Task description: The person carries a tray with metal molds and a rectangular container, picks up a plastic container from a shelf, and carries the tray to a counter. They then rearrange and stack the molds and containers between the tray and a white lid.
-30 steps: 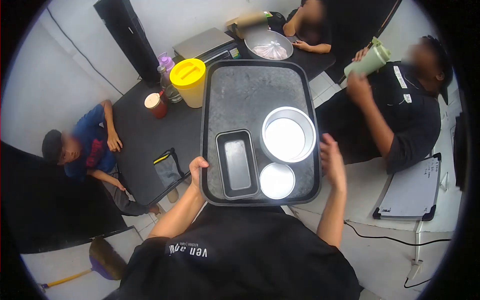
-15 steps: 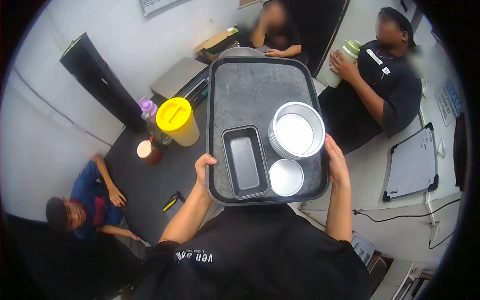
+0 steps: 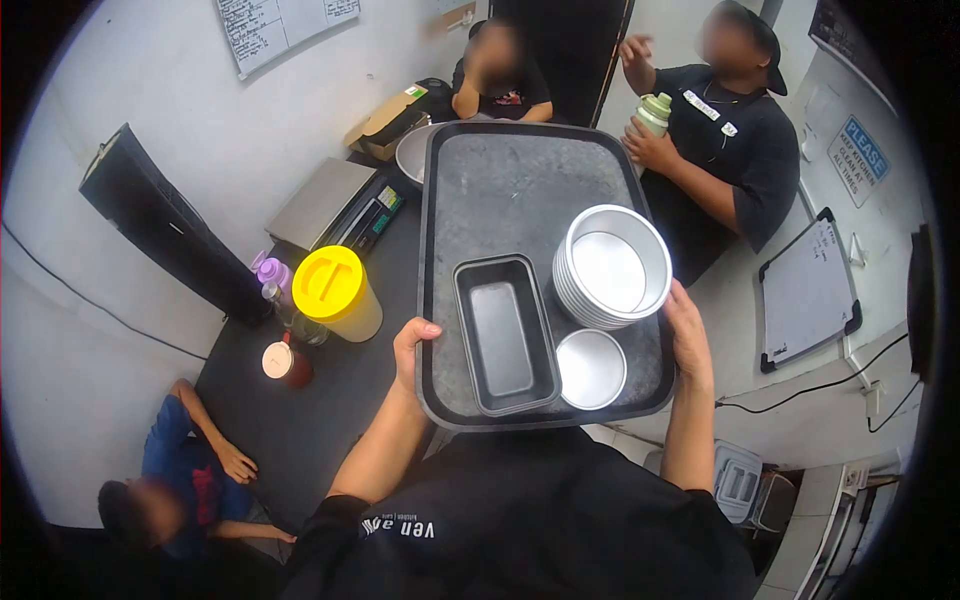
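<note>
Head view shows the left hand (image 3: 412, 345) and right hand (image 3: 690, 335) each clasping a side edge of the tray (image 3: 520, 180) — carrying a loaf tin (image 3: 505, 335), seemingly stacked round pans (image 3: 612, 268) and a small round pan (image 3: 590, 369) — above the bench (image 3: 300, 420).

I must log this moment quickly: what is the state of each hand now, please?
Left hand: closed on the left edge of the tray, holding it.
Right hand: closed on the tray's right edge, holding it.

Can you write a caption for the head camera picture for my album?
Both hands, left hand and right hand, hold a dark tray carrying a loaf pan and round cake pans.
</note>
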Available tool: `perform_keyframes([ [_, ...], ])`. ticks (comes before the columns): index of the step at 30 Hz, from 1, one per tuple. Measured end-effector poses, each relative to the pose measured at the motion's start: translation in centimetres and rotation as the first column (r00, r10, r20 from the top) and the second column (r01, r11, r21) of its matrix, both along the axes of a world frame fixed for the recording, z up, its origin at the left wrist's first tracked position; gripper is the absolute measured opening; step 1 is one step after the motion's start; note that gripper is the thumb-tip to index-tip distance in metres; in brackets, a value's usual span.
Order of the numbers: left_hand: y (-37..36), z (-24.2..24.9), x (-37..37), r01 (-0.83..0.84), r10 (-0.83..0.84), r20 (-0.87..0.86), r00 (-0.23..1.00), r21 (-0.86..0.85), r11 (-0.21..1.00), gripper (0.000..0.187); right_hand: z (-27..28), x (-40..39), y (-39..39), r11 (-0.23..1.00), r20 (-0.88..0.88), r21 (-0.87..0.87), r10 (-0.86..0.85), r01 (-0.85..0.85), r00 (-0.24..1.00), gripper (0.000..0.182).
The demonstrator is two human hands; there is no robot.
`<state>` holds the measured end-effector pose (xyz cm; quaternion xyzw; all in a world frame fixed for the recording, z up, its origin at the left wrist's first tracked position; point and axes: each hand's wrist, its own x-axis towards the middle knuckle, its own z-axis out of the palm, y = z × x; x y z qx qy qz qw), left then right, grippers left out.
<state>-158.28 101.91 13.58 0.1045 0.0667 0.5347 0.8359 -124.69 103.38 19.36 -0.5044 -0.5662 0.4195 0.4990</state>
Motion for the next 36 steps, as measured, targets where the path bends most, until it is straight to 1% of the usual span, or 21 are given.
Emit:
perform_keyframes([
  [3, 0.2, 0.5, -0.1, 0.004, -0.005, -0.032, 0.999, -0.027, 1.0, 0.061, 1.2, 0.0, -0.4, 1.0, -0.043, -0.017, 0.01, -0.011, 0.999, 0.06],
  [6, 0.4, 0.9, -0.2, 0.029, -0.031, 0.07, 0.997, 0.02, 0.999, 0.063, 1.5, 0.0, 0.2, 0.999, -0.094, -0.006, 0.041, -0.041, 0.995, 0.057],
  [8, 0.9, 0.6, -0.4, -0.017, 0.013, 0.127, 0.992, 0.035, 0.999, 0.065, 1.4, -0.7, 1.1, 0.997, -0.128, -0.013, 0.068, -0.07, 0.989, 0.054],
  [9, 1.2, 0.4, -0.6, -0.032, 0.026, 0.131, 0.991, 0.045, 0.998, 0.065, 1.1, -0.9, 2.1, 0.994, -0.156, -0.05, 0.091, -0.1, 0.984, 0.054],
  [10, 1.3, 0.6, -0.6, -0.109, 0.106, 0.068, 0.992, 0.037, 0.993, 0.066, 0.8, -0.7, 3.1, 0.988, -0.187, -0.084, 0.113, -0.13, 0.976, 0.055],
  [11, 1.6, 0.9, -0.6, -0.128, 0.122, 0.093, 0.988, 0.057, 0.99, 0.066, 1.3, -0.2, 3.7, 0.989, -0.191, -0.088, 0.097, -0.116, 0.977, 0.055],
  [12, 1.7, 1.1, -0.6, -0.149, 0.139, 0.121, 0.983, 0.077, 0.986, 0.067, 2.2, 0.4, 4.1, 0.981, 0.02, -0.143, 0.135, -0.131, 0.991, 0.055],
  [13, 2.2, 0.8, -0.7, -0.205, 0.195, 0.119, 0.974, 0.082, 0.975, 0.068, 2.8, 1.0, 4.7, 0.97, 0.228, -0.202, 0.181, -0.136, 0.957, 0.056],
  [14, 2.7, 0.8, -0.9, -0.231, 0.222, 0.114, 0.968, 0.075, 0.97, 0.068, 3.1, 1.8, 5.3, 0.979, 0.245, -0.104, 0.196, -0.175, 0.949, 0.057],
  [16, 2.8, 1.9, -0.3, -0.224, 0.216, 0.094, 0.972, 0.091, 0.97, 0.067, 4.9, 3.6, 6.1, 0.981, 0.105, -0.122, 0.163, -0.15, 0.981, 0.06],
  [17, 3.1, 2.0, 0.1, -0.27, 0.267, 0.045, 0.963, 0.097, 0.958, 0.065, 4.8, 5.3, 6.8, 0.987, 0.06, -0.105, 0.129, -0.122, 0.99, 0.063],
  [20, 4.3, 1.9, 1.3, -0.278, 0.267, 0.1, 0.959, 0.127, 0.952, 0.062, 4.9, 9.9, 8.6, 0.954, -0.012, -0.111, 0.278, -0.277, 0.961, 0.066],
  [21, 4.8, 1.5, 1.5, -0.309, 0.305, 0.051, 0.951, 0.108, 0.945, 0.057, 4.6, 10.4, 8.8, 0.954, -0.017, -0.109, 0.278, -0.278, 0.96, 0.066],
  [23, 5.8, 1.4, 2.6, -0.315, 0.311, 0.047, 0.949, 0.099, 0.944, 0.056, 4.6, 10.1, 8.6, 0.979, 0.024, -0.154, 0.142, -0.137, 0.99, 0.067],
  [24, 6.5, 1.5, 3.1, -0.323, 0.32, 0.046, 0.946, 0.077, 0.943, 0.055, 4.6, 10.0, 8.6, 0.984, 0.044, -0.139, 0.123, -0.115, 0.992, 0.065],
  [25, 6.7, 2.6, 4.4, -0.322, 0.322, 0.017, 0.947, 0.076, 0.944, 0.054, 4.3, 10.5, 8.8, 0.983, 0.05, -0.143, 0.124, -0.116, 0.991, 0.064],
  [29, 8.2, 2.3, 6.9, -0.29, 0.293, -0.035, 0.955, 0.07, 0.954, 0.054, 3.8, 13.1, 7.5, 0.986, 0.061, -0.148, 0.089, -0.079, 0.994, 0.064],
  [30, 8.3, 2.4, 7.7, -0.23, 0.233, -0.016, 0.972, 0.093, 0.969, 0.053, 3.5, 13.9, 7.0, 0.987, 0.054, -0.147, 0.074, -0.066, 0.996, 0.064],
  [32, 8.6, 2.4, 9.2, -0.15, 0.152, -0.002, 0.988, 0.12, 0.981, 0.053, 3.0, 15.5, 5.7, 0.968, -0.019, -0.211, 0.135, -0.136, 0.991, 0.067],
  [34, 8.9, 1.9, 11.1, -0.098, 0.11, -0.123, 0.986, 0.101, 0.99, 0.056, 1.9, 17.3, 4.4, 0.966, 0.006, -0.22, 0.143, -0.139, 0.99, 0.068],
  [36, 9.3, 2.4, 13.8, -0.059, 0.065, -0.129, 0.989, 0.053, 0.997, 0.056, 0.4, 19.0, 2.8, 0.966, -0.112, -0.199, 0.145, -0.165, 0.983, 0.072],
])
